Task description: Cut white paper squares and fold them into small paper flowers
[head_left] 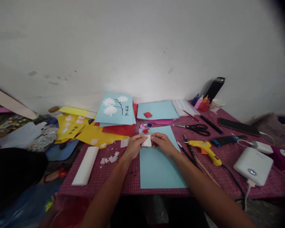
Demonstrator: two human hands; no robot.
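Between my two hands is a small piece of white tissue paper (146, 142). My left hand (136, 145) pinches its left side, and my right hand (161, 142) pinches its right side. Both hands are above the upper part of a light blue sheet (160, 167) on the table. Just beyond them lie small paint dabs or lids in pink, red and blue, too small to make out well. To the left rest torn white tissue scraps (110, 159) and a folded white paper strip (85, 165).
A yellow glue gun (205, 148), black scissors (196, 128), a cutter knife (224, 141) and a white power bank (253, 166) lie at right. Paint bottles (200, 103) and a black flask (215, 87) stand behind. A finished flower picture (115, 109) leans at back left. Another person's head (16, 177) is at far left.
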